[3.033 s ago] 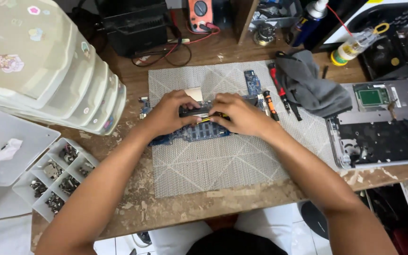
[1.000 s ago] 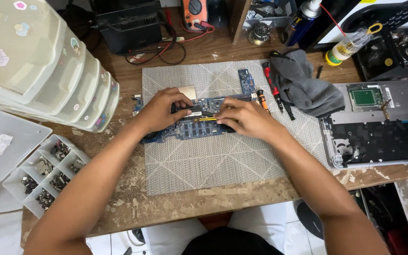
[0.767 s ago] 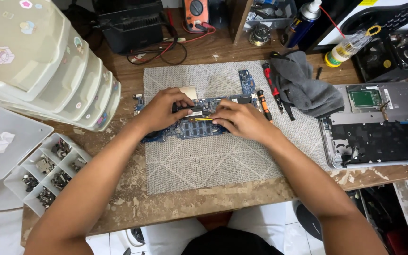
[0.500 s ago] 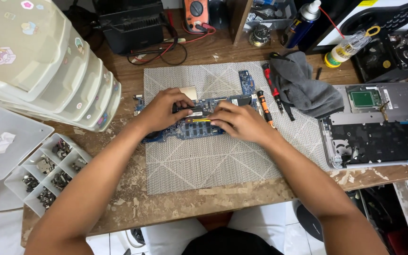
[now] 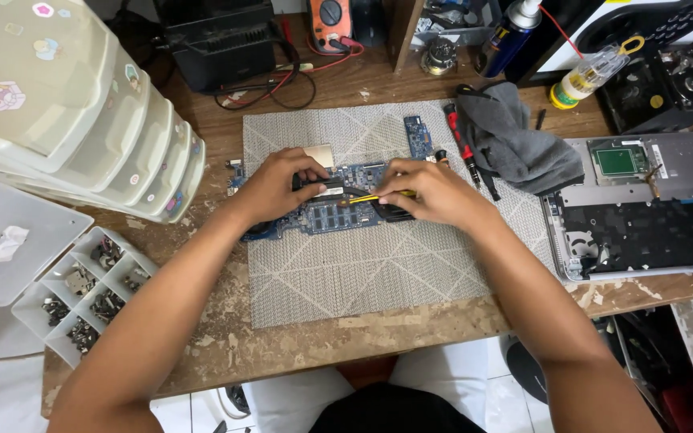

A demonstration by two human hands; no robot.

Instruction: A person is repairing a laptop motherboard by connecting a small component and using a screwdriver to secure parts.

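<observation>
Grip, right: right hand (image 5: 435, 192) is pinched shut on a thin yellow-handled tool (image 5: 378, 197), its tip laid towards the middle of the blue laptop circuit board (image 5: 338, 212).
Grip, left: left hand (image 5: 278, 183) is pressed down on the board's left part, fingers curled over a flat metal plate and dark pipe (image 5: 326, 189); whether it pinches the plate or only steadies it, I cannot tell.
Location of board: flat on the grey patterned work mat (image 5: 378, 273), near the mat's upper middle, on the worn wooden counter (image 5: 226, 337).
Work done, as judged: the board is already out of the silver laptop base shell (image 5: 643, 208), which lies open at the right edge of the counter; a small blue daughter board (image 5: 419, 136) lies apart on the mat.
Work left, as judged: the metal plate and pipe are still seated on the board; no loosened screw is visible.
Nearby: red-handled screwdriver (image 5: 460, 144) and grey cloth (image 5: 515, 140) just right of the hands; clear compartment box of screws (image 5: 82, 293) at left.
Change from three seconds ago: both hands remain on the same spot of the board, the right hand sitting slightly further right; the rest of the difference reads as camera shift.
</observation>
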